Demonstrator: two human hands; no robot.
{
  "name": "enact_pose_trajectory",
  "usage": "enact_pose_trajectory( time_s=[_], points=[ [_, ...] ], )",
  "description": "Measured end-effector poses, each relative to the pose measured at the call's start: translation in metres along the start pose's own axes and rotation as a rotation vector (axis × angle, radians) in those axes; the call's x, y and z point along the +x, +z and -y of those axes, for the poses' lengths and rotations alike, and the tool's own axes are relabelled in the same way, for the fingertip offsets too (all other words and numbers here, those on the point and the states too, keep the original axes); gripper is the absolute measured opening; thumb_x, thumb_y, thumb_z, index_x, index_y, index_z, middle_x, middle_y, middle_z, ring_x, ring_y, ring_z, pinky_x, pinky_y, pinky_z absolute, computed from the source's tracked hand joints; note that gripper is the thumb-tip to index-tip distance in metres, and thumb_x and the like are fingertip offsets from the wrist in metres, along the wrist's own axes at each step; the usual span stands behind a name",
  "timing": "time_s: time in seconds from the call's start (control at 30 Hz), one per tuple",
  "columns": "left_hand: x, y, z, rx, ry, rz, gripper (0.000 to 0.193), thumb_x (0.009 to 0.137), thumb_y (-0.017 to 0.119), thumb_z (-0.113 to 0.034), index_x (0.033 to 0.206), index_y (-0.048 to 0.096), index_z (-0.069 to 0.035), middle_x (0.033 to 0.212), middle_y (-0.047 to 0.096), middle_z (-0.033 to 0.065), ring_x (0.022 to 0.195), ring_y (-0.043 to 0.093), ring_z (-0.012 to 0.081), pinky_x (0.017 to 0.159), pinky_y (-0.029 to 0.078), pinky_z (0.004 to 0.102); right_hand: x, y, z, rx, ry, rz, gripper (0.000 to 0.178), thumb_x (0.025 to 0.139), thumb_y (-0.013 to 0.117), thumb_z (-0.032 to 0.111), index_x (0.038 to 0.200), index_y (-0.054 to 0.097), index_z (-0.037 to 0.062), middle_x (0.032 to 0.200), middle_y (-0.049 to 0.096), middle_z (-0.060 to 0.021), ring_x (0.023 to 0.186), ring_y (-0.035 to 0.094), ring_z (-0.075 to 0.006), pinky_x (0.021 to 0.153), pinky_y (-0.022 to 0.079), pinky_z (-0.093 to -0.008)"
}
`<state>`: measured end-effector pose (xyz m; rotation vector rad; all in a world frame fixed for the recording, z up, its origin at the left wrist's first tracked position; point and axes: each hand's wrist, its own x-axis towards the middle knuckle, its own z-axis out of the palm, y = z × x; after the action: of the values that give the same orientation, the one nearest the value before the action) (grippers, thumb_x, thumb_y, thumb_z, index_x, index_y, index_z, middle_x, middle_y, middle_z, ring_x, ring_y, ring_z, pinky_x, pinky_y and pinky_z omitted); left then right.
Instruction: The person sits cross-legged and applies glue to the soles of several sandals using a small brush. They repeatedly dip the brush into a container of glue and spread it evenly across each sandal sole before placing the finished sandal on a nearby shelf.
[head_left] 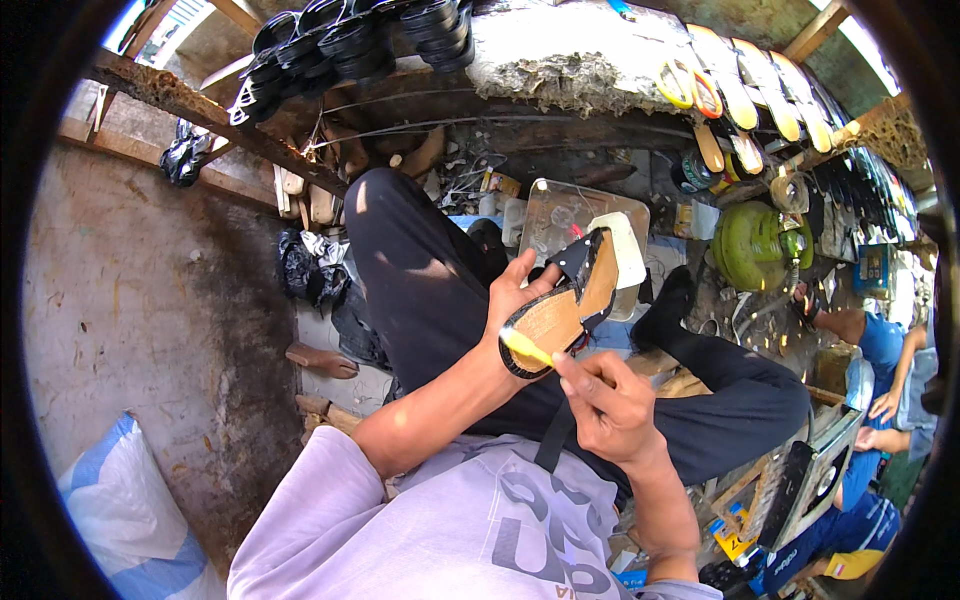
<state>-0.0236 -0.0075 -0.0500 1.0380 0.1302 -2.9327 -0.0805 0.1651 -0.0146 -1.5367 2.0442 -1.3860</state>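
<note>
Above my lap, my left hand (513, 292) is closed round the side of a sandal (546, 326), with its tan insole facing up. Black studded straps cross the sandal's middle, and its rim is dark. At its far end is a pale cream flat piece (626, 250); I cannot tell how it is joined. Pinched in my right hand (610, 405) is a small yellow brush (527, 347). Its tip lies over the heel end of the insole. A clear plastic tray (545, 200) lies just beyond the sandal, partly covered by it.
Black sandals (345, 45) are stacked at the far left, and tan soles (740, 100) line the far right. A green gas cylinder (748, 250) stands right of my foot. A wooden shoe last (325, 360) lies at left. Another person (885, 350) sits at the right edge.
</note>
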Motion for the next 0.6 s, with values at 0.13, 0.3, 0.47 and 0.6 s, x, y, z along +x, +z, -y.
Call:
enact_pose_trajectory(
  time_s=[0.13,0.3,0.47,0.6],
  points=[
    [-0.001,-0.005,0.002,0.036,-0.040,-0.064,0.054,0.100,0.036,-0.053,0.127,0.055,-0.011,0.103,0.069,0.0145,0.082,0.067,0.0310,0.072,0.055,0.0434,0.000,-0.005,-0.006,0.033,-0.019,0.063,0.048,0.080,0.071,-0.004,0.125,0.071,0.0142,0.073,0.057,-0.0054,0.056,0.057,-0.0180,0.050,0.046,-0.0307],
    [0.013,-0.017,0.008,0.003,-0.103,-0.074,0.049,0.100,0.038,-0.048,0.113,0.059,-0.006,0.101,0.068,0.0149,0.087,0.066,0.0313,0.079,0.054,0.0429,-0.001,-0.002,-0.008,-0.008,0.066,0.116,0.045,0.082,0.070,-0.003,0.124,0.071,0.0135,0.074,0.058,-0.0073,0.059,0.058,-0.0193,0.052,0.047,-0.0305],
    [0.012,-0.042,-0.004,-0.036,-0.096,-0.036,0.042,0.101,0.039,-0.036,0.116,0.059,-0.003,0.120,0.063,0.0199,0.114,0.060,0.0415,0.102,0.046,0.0576,0.000,-0.017,-0.034,0.157,-0.017,0.136,0.038,0.077,0.067,-0.002,0.114,0.075,0.0065,0.074,0.063,-0.0107,0.058,0.060,-0.0209,0.053,0.047,-0.0323],
    [0.002,-0.055,-0.007,-0.007,0.289,-0.055,0.026,0.097,0.046,-0.014,0.117,0.058,-0.002,0.121,0.061,0.0195,0.133,0.047,0.0340,0.116,0.025,0.0665,0.008,-0.014,-0.101,-0.238,0.391,-0.110,0.027,0.093,0.060,0.006,0.117,0.072,0.0037,0.090,0.057,-0.0142,0.075,0.060,-0.0284,0.070,0.049,-0.0368]
  ],
)
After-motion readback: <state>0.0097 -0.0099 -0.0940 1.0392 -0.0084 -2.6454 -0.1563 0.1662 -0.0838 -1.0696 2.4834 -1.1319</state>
